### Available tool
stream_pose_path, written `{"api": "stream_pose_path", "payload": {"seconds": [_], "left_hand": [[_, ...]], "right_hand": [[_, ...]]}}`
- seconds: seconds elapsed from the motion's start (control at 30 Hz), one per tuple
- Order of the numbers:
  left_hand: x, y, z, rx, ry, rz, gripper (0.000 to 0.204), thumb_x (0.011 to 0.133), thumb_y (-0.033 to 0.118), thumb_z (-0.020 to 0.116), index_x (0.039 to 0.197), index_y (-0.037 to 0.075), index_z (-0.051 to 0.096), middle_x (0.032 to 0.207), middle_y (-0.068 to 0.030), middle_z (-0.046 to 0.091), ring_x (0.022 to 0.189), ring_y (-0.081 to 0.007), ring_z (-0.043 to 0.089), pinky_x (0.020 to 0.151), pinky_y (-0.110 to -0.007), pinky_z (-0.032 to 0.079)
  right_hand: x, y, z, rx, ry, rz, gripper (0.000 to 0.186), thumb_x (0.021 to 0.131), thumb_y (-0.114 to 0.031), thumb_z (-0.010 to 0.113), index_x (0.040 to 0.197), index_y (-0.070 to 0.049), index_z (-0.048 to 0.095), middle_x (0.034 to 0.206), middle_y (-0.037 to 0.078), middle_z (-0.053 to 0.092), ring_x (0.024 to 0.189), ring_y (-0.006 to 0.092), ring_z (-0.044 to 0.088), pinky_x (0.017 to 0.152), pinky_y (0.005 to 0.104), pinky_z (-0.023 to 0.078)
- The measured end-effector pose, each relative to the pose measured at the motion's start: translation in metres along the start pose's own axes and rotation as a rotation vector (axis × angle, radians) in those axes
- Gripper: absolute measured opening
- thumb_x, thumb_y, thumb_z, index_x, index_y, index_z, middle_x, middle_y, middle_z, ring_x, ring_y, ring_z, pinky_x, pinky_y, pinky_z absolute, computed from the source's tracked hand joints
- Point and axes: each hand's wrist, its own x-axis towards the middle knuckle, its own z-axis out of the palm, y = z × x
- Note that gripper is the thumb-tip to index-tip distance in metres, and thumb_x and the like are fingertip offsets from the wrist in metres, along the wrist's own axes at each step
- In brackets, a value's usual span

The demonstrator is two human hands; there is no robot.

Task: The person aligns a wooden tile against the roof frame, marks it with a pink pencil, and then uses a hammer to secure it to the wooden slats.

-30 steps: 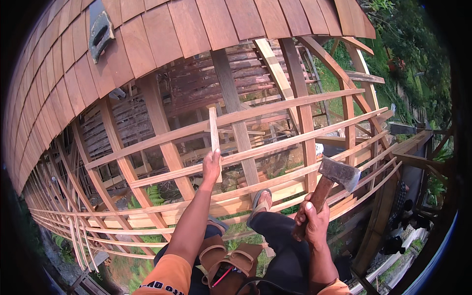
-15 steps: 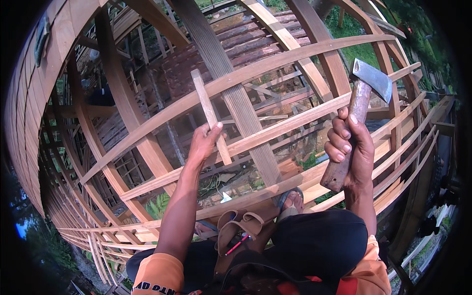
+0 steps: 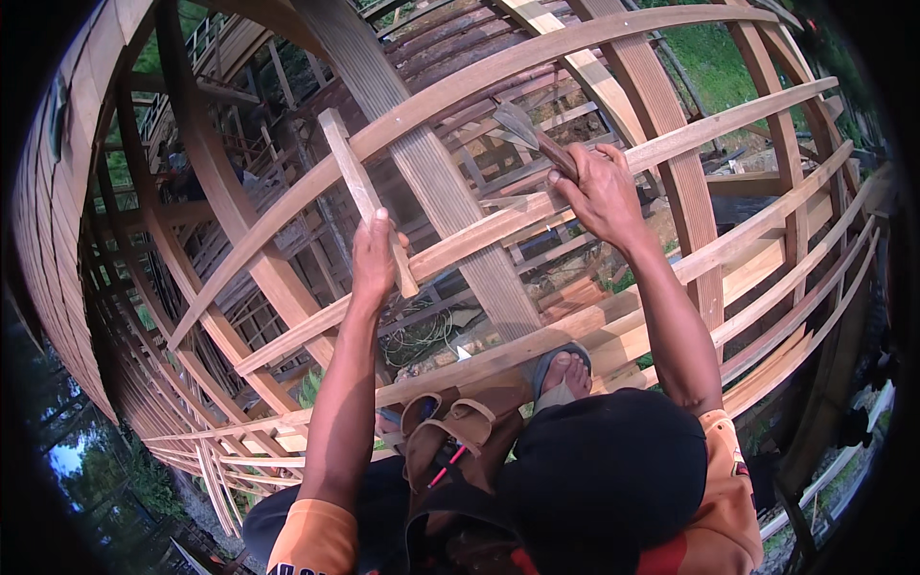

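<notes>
Head view: my left hand (image 3: 376, 257) grips a wooden strip (image 3: 367, 202) against the roof battens (image 3: 537, 213); my right hand (image 3: 602, 195) holds a hatchet (image 3: 533, 137) there.

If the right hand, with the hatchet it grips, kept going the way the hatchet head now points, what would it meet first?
The right hand grips the hatchet, whose head points up and left. Next in that line is the broad grooved rafter, probably first, though the curved batten crossing just above may lie nearer; depth is unclear.

Wooden strip (image 3: 362, 192) left of hatchet (image 3: 522, 129), across battens (image 3: 537, 206).
</notes>
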Motion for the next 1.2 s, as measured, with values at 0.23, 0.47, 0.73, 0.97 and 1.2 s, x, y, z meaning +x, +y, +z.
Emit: {"api": "stream_pose_path", "payload": {"seconds": [0.23, 0.47, 0.73, 0.97, 1.2], "left_hand": [[-0.006, 0.017, 0.011, 0.262, 0.169, 0.069, 0.064, 0.104, 0.059, 0.033, 0.084, 0.003, 0.057, 0.068, -0.0090, 0.065, 0.063, -0.0173, 0.060, 0.061, -0.035, 0.047], [-0.003, 0.017, 0.011, 0.336, 0.147, 0.046, 0.064, 0.106, 0.055, 0.030, 0.087, -0.001, 0.056, 0.060, -0.0114, 0.064, 0.062, -0.0230, 0.064, 0.065, -0.040, 0.049], [0.001, 0.021, 0.004, 0.274, 0.015, 0.008, 0.063, 0.106, 0.054, 0.029, 0.086, 0.000, 0.056, 0.062, -0.0147, 0.066, 0.063, -0.0239, 0.066, 0.064, -0.041, 0.050], [0.003, 0.020, 0.007, 0.220, -0.033, -0.033, 0.065, 0.105, 0.056, 0.030, 0.086, -0.001, 0.056, 0.070, -0.0165, 0.069, 0.070, -0.0233, 0.068, 0.065, -0.040, 0.052], [0.001, 0.015, 0.001, 0.047, -0.107, -0.095, 0.079, 0.100, 0.068, 0.033, 0.090, -0.005, 0.061, 0.085, -0.0182, 0.072, 0.073, -0.0212, 0.069, 0.066, -0.035, 0.057]], "right_hand": [[-0.007, -0.001, 0.001, 0.061, -0.054, -0.040, 0.023, 0.087, -0.019, 0.069, 0.097, -0.006, 0.053, 0.086, 0.014, 0.062, 0.091, 0.0335, 0.061, 0.095, 0.0450, 0.038], [-0.010, -0.003, -0.006, 0.063, -0.086, -0.029, 0.026, 0.084, -0.015, 0.070, 0.101, -0.006, 0.053, 0.090, 0.014, 0.061, 0.094, 0.0329, 0.060, 0.097, 0.0458, 0.037], [-0.010, -0.004, 0.001, 0.033, -0.031, -0.073, 0.026, 0.080, -0.010, 0.070, 0.097, -0.005, 0.051, 0.087, 0.014, 0.059, 0.089, 0.0343, 0.060, 0.096, 0.0457, 0.037], [-0.008, -0.007, -0.004, -0.002, -0.035, -0.043, 0.029, 0.076, -0.010, 0.071, 0.096, -0.004, 0.050, 0.088, 0.015, 0.058, 0.091, 0.0345, 0.059, 0.096, 0.0464, 0.038], [-0.008, -0.008, -0.003, 0.005, -0.046, -0.042, 0.034, 0.074, -0.011, 0.073, 0.099, -0.003, 0.051, 0.091, 0.015, 0.057, 0.093, 0.0348, 0.058, 0.099, 0.0472, 0.037]]}}
